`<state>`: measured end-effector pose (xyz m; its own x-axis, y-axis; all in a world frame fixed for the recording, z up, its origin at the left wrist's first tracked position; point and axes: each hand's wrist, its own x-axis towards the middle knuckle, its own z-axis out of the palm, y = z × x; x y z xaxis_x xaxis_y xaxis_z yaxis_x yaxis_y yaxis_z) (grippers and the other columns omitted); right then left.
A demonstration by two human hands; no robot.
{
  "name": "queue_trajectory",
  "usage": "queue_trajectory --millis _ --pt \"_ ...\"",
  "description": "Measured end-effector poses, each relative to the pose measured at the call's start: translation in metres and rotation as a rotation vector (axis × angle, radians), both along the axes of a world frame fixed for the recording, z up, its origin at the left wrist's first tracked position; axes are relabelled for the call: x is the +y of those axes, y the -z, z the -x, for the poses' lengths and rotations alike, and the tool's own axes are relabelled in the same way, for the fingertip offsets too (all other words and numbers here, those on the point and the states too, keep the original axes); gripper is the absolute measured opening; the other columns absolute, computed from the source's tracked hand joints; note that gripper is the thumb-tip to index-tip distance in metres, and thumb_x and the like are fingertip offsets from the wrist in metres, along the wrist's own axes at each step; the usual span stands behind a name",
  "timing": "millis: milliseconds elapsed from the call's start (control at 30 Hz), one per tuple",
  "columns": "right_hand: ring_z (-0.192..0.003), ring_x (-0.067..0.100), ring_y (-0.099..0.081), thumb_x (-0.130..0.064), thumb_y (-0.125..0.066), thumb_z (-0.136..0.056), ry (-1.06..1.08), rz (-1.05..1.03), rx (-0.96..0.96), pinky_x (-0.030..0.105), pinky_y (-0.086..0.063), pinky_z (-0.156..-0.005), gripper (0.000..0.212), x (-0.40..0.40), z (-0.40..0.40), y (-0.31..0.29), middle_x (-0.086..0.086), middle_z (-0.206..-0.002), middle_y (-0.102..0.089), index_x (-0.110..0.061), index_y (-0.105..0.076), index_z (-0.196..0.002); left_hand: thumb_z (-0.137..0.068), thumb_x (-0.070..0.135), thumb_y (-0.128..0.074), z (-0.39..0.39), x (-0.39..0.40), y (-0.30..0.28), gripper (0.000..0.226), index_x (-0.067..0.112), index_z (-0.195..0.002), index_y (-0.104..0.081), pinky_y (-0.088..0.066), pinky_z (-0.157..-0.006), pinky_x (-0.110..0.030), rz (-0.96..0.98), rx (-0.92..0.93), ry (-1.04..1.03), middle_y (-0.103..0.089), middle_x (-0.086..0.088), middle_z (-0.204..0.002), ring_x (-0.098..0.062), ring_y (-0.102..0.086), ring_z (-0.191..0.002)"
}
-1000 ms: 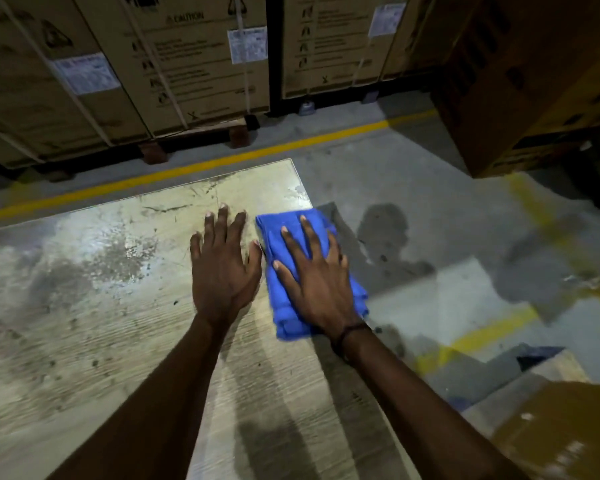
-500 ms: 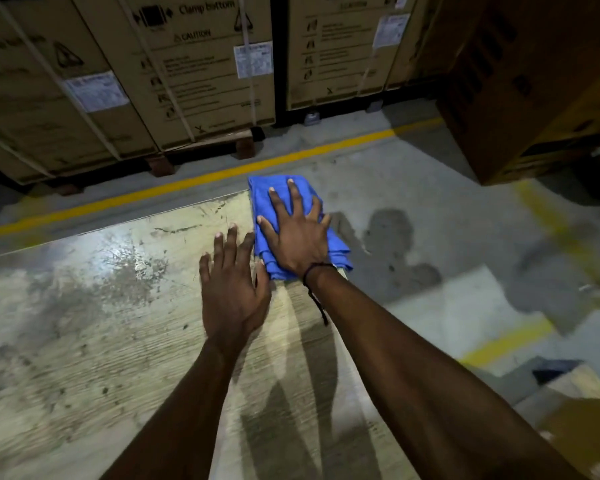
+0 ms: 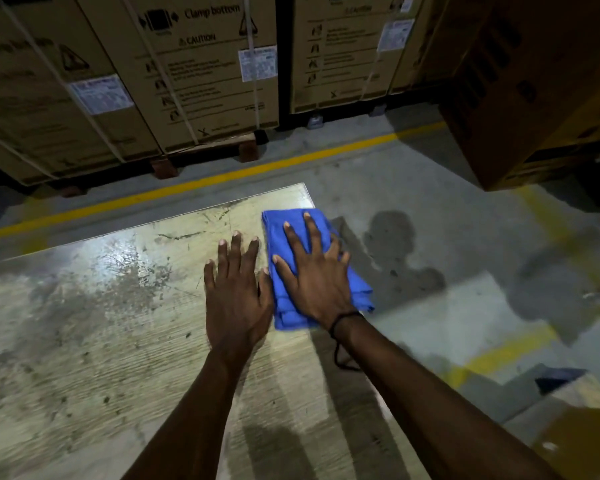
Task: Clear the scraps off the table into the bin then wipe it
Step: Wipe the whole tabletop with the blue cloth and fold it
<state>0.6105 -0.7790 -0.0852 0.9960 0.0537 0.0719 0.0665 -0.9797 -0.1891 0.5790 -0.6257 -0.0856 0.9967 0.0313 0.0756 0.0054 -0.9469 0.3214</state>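
A folded blue cloth (image 3: 278, 237) lies near the far right corner of the worn, stained wooden table (image 3: 94, 327), its right side hanging a little over the edge. My right hand (image 3: 314, 275) presses flat on the cloth with fingers spread and straight. Beside it, my left hand (image 3: 236, 292) rests flat on the bare tabletop, fingers straight, its edge touching the cloth. No scraps show on the table, and the bin cannot be made out.
Large strapped cardboard boxes (image 3: 194, 74) on pallets stand beyond a yellow floor line (image 3: 222, 176). More boxes (image 3: 534, 91) rise at the upper right. A brown cardboard piece (image 3: 579, 441) sits low at the right, on grey concrete floor with dark stains.
My right hand pushed the cloth out to the far corner of the table, then drew it back toward me along the right edge. The left hand stayed flat on the table.
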Motion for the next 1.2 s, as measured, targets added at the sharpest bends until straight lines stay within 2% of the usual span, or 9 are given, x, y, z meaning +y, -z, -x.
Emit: queue_trajectory --millis 233,500,667,767,900,1067,1200 --pt "-0.14 0.051 -0.033 -0.068 -0.027 -0.104 0.012 -0.021 0.069 0.064 -0.035 -0.107 0.068 0.025 -0.091 -0.002 0.001 -0.174 -0.008 -0.037 -0.021 -0.164 -0.106 0.044 -0.027 -0.003 -0.001 -0.003 0.062 0.027 -0.165 -0.03 -0.01 -0.131 -0.05 0.018 0.016 -0.015 -0.013 0.001 -0.177 -0.021 -0.005 -0.164" --pt "-0.14 0.049 -0.032 -0.067 -0.029 -0.103 -0.044 -0.007 0.063 0.064 -0.032 -0.109 0.062 0.027 -0.114 -0.006 0.004 -0.163 -0.034 -0.037 -0.038 -0.156 -0.105 0.044 -0.025 -0.003 -0.001 -0.005 0.063 0.026 -0.165 -0.03 -0.008 -0.131 -0.049 0.025 0.018 -0.012 -0.013 -0.002 -0.177 -0.024 -0.007 -0.164" --pt "-0.147 0.046 -0.026 -0.067 -0.026 -0.101 -0.128 -0.013 0.023 0.068 -0.023 -0.114 0.06 0.032 -0.115 -0.004 0.002 -0.155 -0.044 -0.04 -0.045 -0.151 -0.104 0.044 -0.028 -0.002 0.014 -0.009 0.063 0.023 -0.163 -0.034 -0.018 -0.13 -0.052 0.136 -0.006 -0.002 -0.02 -0.004 -0.175 -0.024 -0.017 -0.162" --pt "-0.139 0.039 -0.038 -0.066 -0.029 -0.103 -0.241 0.017 -0.016 0.067 -0.02 -0.117 0.055 0.05 -0.115 -0.004 0.001 -0.147 -0.051 -0.041 -0.047 -0.148 -0.103 0.045 -0.031 -0.006 0.055 -0.009 0.064 0.02 -0.162 -0.038 -0.02 -0.127 -0.053 0.095 -0.009 -0.086 -0.027 -0.005 -0.173 -0.025 -0.026 -0.159" --pt "-0.124 0.038 -0.047 -0.066 -0.027 -0.103 -0.406 0.018 0.005 0.061 -0.025 -0.115 0.057 0.104 -0.11 -0.005 0.001 -0.142 -0.055 -0.039 -0.045 -0.15 -0.102 0.047 -0.034 -0.015 0.153 -0.002 0.065 0.017 -0.159 -0.043 -0.028 -0.12 -0.058 -0.012 -0.009 -0.17 -0.034 -0.01 -0.169 -0.032 -0.034 -0.155" --pt "-0.11 0.034 -0.055 -0.062 -0.025 -0.104 -0.618 -0.027 -0.003 0.05 -0.04 -0.099 0.059 0.191 -0.103 -0.007 0.002 -0.131 -0.06 -0.033 -0.049 -0.15 -0.102 0.054 -0.032 -0.002 0.271 -0.004 0.065 0.024 -0.158 -0.042 -0.027 -0.12 -0.062 -0.056 0.006 -0.338 -0.032 -0.012 -0.17 -0.036 -0.03 -0.155" --pt "-0.107 0.031 -0.06 -0.056 -0.034 -0.107 -0.791 -0.069 0.002 0.045 -0.044 -0.087 0.055 0.266 -0.099 -0.007 0.003 -0.133 -0.062 -0.029 -0.048 -0.153 -0.101 0.054 -0.032 0.017 0.318 -0.005 0.067 0.022 -0.16 -0.041 -0.023 -0.123 -0.061 -0.044 -0.02 -0.446 -0.029 -0.013 -0.171 -0.035 -0.025 -0.158"
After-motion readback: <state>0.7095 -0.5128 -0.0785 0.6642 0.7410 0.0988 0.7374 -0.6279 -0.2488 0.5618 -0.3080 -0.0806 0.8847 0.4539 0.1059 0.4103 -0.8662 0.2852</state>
